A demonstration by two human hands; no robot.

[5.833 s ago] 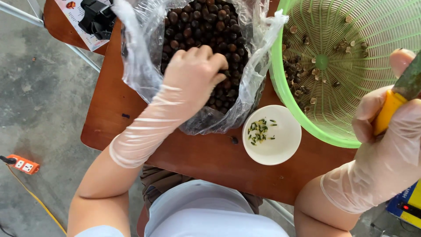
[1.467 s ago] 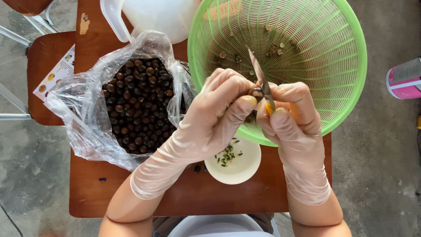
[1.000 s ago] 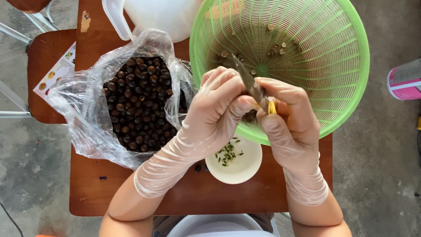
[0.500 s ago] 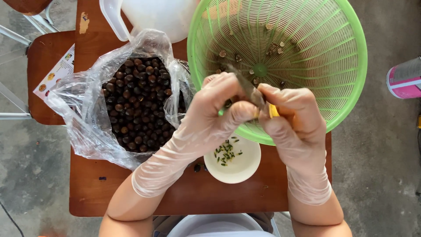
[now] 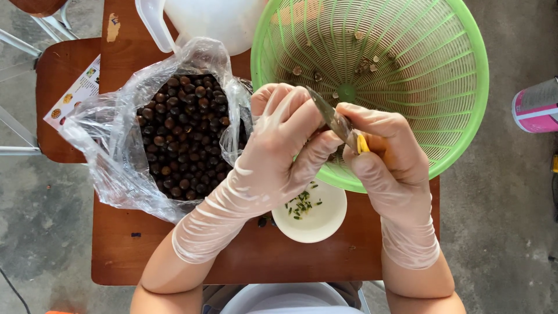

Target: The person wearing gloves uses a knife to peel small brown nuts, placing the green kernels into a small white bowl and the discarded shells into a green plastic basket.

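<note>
Both my hands wear thin clear gloves. My right hand (image 5: 389,157) grips a small knife (image 5: 334,122) with a yellow handle, blade pointing up and left. My left hand (image 5: 279,148) is closed around something small held against the blade; the thing itself is hidden by my fingers. Both hands hover over the near rim of a green plastic basket (image 5: 442,87) holding several small brown pieces. Below them stands a small white bowl (image 5: 317,218) with green slivers. Left of my hands is a clear plastic bag (image 5: 110,151) full of dark brown round seeds (image 5: 180,134).
Everything rests on a brown wooden table (image 5: 244,261). A white plastic jug (image 5: 209,20) stands at the far edge. A printed card (image 5: 72,96) lies on a chair to the left. A pink and white can (image 5: 537,104) sits on the concrete floor at right.
5.8 s ago my left hand was in the seed bag and my right hand held the knife apart. Since then both hands have met over the basket rim, shifting only slightly in the last second.
</note>
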